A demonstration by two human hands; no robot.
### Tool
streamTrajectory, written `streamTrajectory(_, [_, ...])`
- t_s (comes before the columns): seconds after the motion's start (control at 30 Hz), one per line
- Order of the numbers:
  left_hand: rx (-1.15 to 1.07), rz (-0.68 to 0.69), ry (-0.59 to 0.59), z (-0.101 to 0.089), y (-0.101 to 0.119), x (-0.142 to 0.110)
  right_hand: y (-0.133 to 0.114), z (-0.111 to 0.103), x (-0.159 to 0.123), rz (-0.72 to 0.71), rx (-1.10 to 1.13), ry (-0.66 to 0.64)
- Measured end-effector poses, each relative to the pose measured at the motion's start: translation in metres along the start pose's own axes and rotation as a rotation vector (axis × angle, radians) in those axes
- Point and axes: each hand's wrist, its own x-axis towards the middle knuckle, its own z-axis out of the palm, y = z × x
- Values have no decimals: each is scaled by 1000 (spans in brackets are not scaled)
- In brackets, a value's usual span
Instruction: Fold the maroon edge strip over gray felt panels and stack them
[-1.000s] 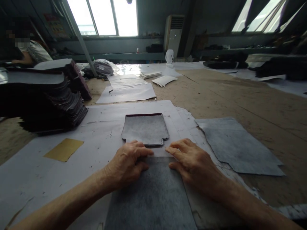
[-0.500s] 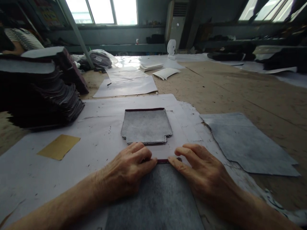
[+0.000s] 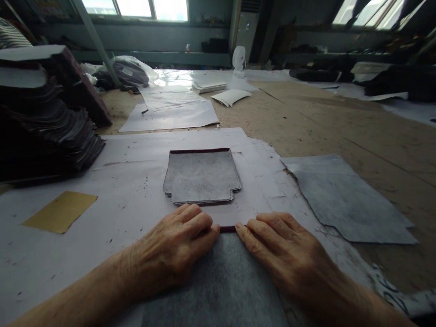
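Observation:
A grey sheet of backed fabric (image 3: 235, 281) lies before me, its far edge folded over into a narrow dark red strip (image 3: 228, 229). My left hand (image 3: 177, 243) is closed at the left end of that fold, thumb along it and fingers curled. At the right end, my right hand (image 3: 286, 250) presses the fold with its thumb and fingers held together. Both hands cover parts of the edge. Just beyond them rests a small stack of grey pieces (image 3: 201, 176) with notched lower corners and a dark red far edge.
White paper (image 3: 129, 177) covers the table under the work. A tan card (image 3: 61, 211) lies left, below a tall stack of dark pieces (image 3: 44, 127). Another grey sheet (image 3: 347, 200) is on the right. Farther back are white sheets (image 3: 170, 113) and a small white fan (image 3: 239, 60).
The right hand's fingers have lowered and closed together over the folded edge. My left hand stays at the fold. The whole view has shifted slightly, moving the surroundings left and up.

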Motion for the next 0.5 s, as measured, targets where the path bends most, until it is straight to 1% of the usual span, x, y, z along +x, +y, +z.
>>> streamTrajectory(0.1, [-6, 5, 34, 2, -1, 1, -2, 1, -1, 53, 51, 21])
streamTrajectory(0.17, [-10, 7, 53, 5, -2, 1, -1, 1, -3, 150, 136, 47])
streamTrajectory(0.23, [-10, 14, 65, 7, -2, 1, 2, 0, -7, 322, 256, 61])
streamTrajectory(0.3, [-5, 22, 85, 8, -3, 0, 8, -3, -10, 544, 363, 49])
streamTrajectory(0.37, [-2, 26, 96, 9, -2, 0, 15, -7, -11, 729, 407, 37])
streamTrajectory(0.4, [-2, 27, 99, 9, -2, 0, 17, -10, -10, 770, 390, 55])
streamTrajectory(0.43, [-1, 28, 100, 9, -2, 0, 17, -12, -8, 763, 350, 87])
streamTrajectory(0.47, [1, 30, 104, 9, -2, 0, 16, -13, -4, 712, 300, 126])
streamTrajectory(0.5, [5, 31, 103, 8, -2, 0, 12, -13, 1, 628, 245, 166])
